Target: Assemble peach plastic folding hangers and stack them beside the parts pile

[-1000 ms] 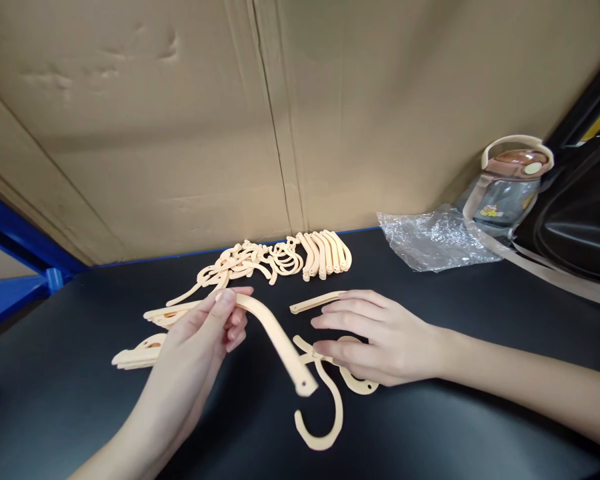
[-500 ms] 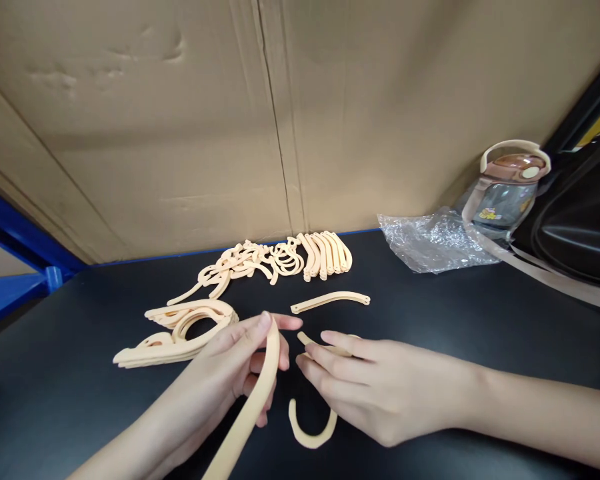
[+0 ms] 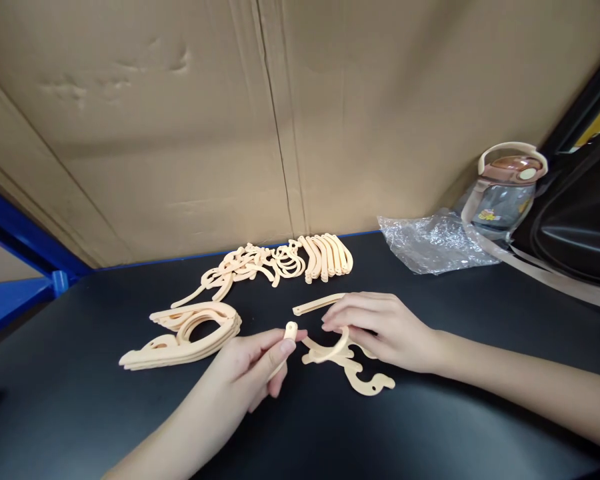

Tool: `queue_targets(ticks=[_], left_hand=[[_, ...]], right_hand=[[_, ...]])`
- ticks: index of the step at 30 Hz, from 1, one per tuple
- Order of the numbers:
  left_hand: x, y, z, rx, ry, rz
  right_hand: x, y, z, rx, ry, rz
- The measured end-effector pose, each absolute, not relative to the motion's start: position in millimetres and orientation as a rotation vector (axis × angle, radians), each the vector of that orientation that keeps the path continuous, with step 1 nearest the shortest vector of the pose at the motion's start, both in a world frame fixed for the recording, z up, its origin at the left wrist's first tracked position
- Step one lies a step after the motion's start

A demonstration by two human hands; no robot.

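Note:
My left hand (image 3: 253, 370) is closed round a cream plastic hanger arm (image 3: 287, 335); only its rounded end with a small hole shows above my thumb. My right hand (image 3: 380, 330) pinches a curved cream hook piece (image 3: 334, 350) just above the black table (image 3: 430, 427). A flat cream hanger part (image 3: 365, 381) lies under and in front of that hand. A thin curved strip (image 3: 313, 305) lies just behind my right fingers. The two hands are close together at the table's middle.
A stack of assembled cream hangers (image 3: 185, 337) lies to the left. Loose hooks and arms (image 3: 280, 261) are piled at the back by the cardboard wall (image 3: 280, 113). A crumpled clear bag (image 3: 433, 241), a water bottle (image 3: 505, 190) and a black bag (image 3: 580, 227) sit at the right.
My left hand has swung the long arm so that its holed end now points up by my thumb. My right hand has lifted the hook off the table and moved back toward the strip.

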State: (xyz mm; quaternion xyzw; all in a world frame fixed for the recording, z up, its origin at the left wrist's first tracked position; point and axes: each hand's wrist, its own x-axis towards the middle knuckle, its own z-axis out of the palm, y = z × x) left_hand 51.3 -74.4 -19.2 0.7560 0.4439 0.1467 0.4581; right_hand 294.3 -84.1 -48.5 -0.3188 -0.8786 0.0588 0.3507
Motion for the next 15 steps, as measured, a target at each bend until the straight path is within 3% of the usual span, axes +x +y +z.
queue_targets(ticks=[7, 15], left_hand=[[46, -82, -28, 2.537, 1.079, 0.299], [50, -79, -33, 2.635, 0.951, 0.276]], right_hand=[[294, -84, -47, -1.039, -2.100, 0.536], [292, -83, -44, -0.924, -2.120, 0.531]])
